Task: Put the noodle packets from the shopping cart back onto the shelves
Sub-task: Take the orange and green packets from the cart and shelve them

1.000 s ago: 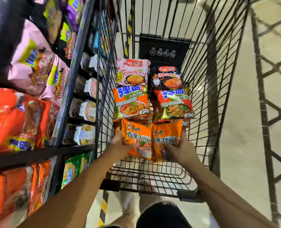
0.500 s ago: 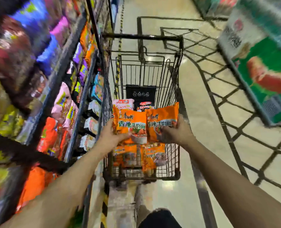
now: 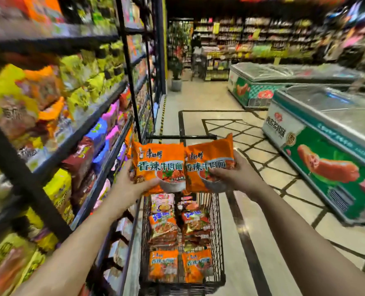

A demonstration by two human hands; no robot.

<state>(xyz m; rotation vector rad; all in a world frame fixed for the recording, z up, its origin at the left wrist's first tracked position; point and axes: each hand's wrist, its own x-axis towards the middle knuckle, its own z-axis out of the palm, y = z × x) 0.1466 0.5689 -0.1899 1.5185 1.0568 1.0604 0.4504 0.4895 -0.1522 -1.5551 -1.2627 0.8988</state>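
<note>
Each hand [image 3: 132,184] [image 3: 237,176] holds 1 upright orange packet [image 3: 160,165] [image 3: 209,161], print facing the camera.

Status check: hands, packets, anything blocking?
Left hand grips one orange packet, right hand the other. Above the cart. Shelves left, path unobstructed.

Left hand [image 3: 127,184]: grips orange packet [image 3: 159,167].
Right hand [image 3: 239,176]: grips second orange packet [image 3: 209,165].
Both packets: above cart [image 3: 217,210].
Shelves [image 3: 104,103]: left, stocked.
</note>
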